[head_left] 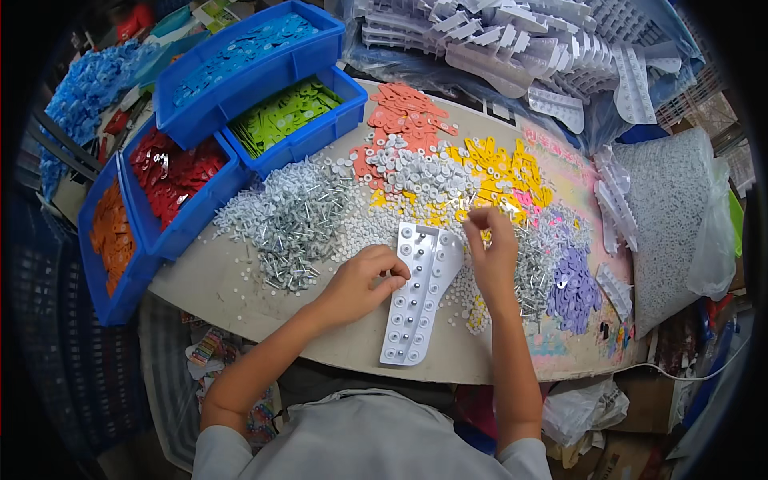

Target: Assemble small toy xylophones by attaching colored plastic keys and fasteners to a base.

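A long white plastic holder (409,308) lies on the table in front of me, with a row of metal pins down its middle channel and round white pieces set along both sides. My left hand (364,280) is closed, its thumb and fingertips meeting at the holder's left edge; whatever they may pinch is too small to make out. Right of the holder's upper end, my right hand (494,252) is raised with its thumb and forefinger close together. Any piece between them cannot be made out. Just beyond it lie yellow flat pieces (500,172) and small white round caps (424,172).
Metal pins (292,256) are heaped at left, purple pieces (573,292) at right, and coral pieces (404,112) at the back. Blue bins (340,120) of coloured pieces stand back left. White mouldings (496,68) are stacked beyond the table; a full clear bag (668,216) stands at right.
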### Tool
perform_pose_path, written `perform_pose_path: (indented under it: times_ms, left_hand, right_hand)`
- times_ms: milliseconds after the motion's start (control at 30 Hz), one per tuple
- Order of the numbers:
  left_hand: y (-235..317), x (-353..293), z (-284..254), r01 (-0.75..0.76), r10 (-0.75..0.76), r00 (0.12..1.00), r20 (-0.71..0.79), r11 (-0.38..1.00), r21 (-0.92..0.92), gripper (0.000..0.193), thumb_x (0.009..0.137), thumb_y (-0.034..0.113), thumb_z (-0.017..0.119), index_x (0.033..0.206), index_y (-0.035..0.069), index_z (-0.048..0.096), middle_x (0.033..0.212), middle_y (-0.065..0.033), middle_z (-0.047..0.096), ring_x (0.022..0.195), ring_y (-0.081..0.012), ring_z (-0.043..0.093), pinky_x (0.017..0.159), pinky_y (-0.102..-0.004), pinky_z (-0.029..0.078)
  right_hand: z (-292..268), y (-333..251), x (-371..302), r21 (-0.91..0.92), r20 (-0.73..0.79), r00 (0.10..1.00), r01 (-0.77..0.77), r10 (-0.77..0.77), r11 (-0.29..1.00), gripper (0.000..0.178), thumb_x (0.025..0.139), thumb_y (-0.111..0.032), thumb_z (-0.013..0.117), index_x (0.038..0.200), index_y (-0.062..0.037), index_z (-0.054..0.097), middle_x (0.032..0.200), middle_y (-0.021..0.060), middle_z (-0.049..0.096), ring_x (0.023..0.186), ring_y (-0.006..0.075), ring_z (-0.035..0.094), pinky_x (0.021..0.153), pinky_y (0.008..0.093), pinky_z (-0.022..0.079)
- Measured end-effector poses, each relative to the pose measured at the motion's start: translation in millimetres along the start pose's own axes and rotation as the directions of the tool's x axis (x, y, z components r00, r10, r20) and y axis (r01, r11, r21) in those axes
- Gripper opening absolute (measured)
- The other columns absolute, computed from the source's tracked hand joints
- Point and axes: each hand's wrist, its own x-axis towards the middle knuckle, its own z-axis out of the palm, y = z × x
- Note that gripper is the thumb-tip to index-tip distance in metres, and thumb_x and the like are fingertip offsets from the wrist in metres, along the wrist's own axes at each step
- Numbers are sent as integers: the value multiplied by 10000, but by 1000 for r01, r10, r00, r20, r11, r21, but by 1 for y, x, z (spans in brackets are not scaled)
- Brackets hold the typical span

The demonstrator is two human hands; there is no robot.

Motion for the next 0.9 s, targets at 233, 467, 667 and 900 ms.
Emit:
perform_pose_path:
  times_ms: [233,467,667,900]
  left_hand:
    - [-12,-7,18,103,-105,994,-33,994,-41,107,921,71,704,1021,32,713,919,-60,633,763,-176,632,679,-306,500]
    - [-9,-10,22,-57,82,987,-137,982,180,85,878,75,768,940,29,734,834,-60,652,773,-205,656,677,-323,519]
    - [-11,-11,14,-147,189,976,-112,939,311,146,871,134,787,974,35,756,882,-83,693,830,-251,679,717,-342,535]
    - [-37,78,-32,92,87,903,-422,918,385,202,953,214,703,1012,28,757,956,-161,752,869,-355,723,772,-437,556]
  right_hand:
    - [-25,-39,-60,199,358,933,-115,37,973,116,871,-42,737,972,-11,691,950,99,672,969,261,617,919,360,466]
    - [-14,-38,-69,103,368,926,-130,84,986,116,858,-24,748,951,-15,679,948,97,646,966,271,608,876,359,481]
    - [-4,-29,-86,52,220,975,14,-25,999,112,868,9,754,946,-10,676,969,112,606,921,276,601,795,364,510]
    - [7,-24,-99,86,60,998,14,-19,996,109,887,-24,764,969,-16,693,956,88,598,840,216,617,744,331,518]
